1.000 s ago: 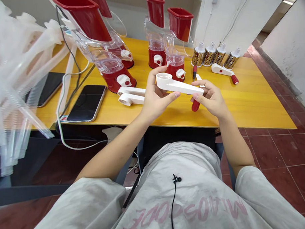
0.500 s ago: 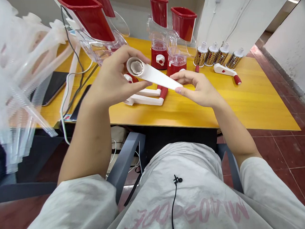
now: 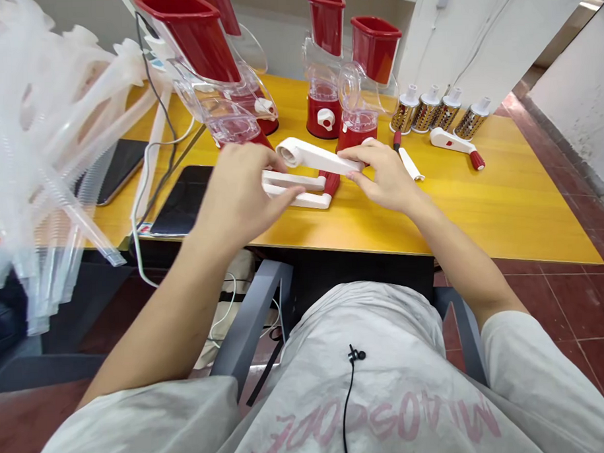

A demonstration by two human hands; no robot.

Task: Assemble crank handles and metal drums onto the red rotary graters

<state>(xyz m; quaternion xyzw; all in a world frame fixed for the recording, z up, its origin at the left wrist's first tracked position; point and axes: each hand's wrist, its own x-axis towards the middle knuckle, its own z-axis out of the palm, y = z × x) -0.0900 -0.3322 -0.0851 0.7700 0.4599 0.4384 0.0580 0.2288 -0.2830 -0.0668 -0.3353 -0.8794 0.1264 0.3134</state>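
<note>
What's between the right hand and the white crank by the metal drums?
In the head view, a slim white piece, with a red part at its far end, lies on the table between the right hand and crank.

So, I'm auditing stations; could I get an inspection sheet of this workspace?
Surface: yellow tabletop, glossy.
Work things: white crank handle held up; other crank handles on the tabletop; rotary graters, four grater drums behind.
Clutter: smartphone, another dark device, clear plastic tubes.
Grips: right grip holds the white crank handle's narrow end; left grip open near its wide end, contact unclear.
Cables: white cable, dark cable near the smartphone.
Surroundings: red tiled floor, grey chair.
</note>
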